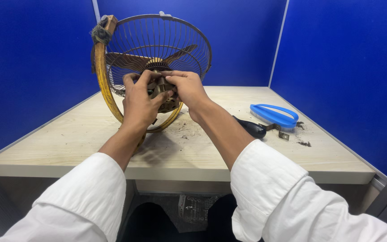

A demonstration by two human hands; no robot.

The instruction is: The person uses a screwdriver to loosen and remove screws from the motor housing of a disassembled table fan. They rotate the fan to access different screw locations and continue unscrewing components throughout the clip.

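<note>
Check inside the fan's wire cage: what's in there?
Inside the wire cage: brown fan blades, dusty. The hub is covered by the left hand and right hand.

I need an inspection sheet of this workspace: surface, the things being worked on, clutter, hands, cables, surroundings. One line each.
Surface: pale wooden table, dark dust and debris scattered on it.
Job's things: dirty yellow-rimmed fan cage with blades inside, tilted upright on the table.
Clutter: blue brush, black-handled tool, small metal bracket, all to the right.
Hands: left hand and right hand both grip the fan hub.
Cables: nothing seen.
Surroundings: blue partition walls on three sides.
</note>
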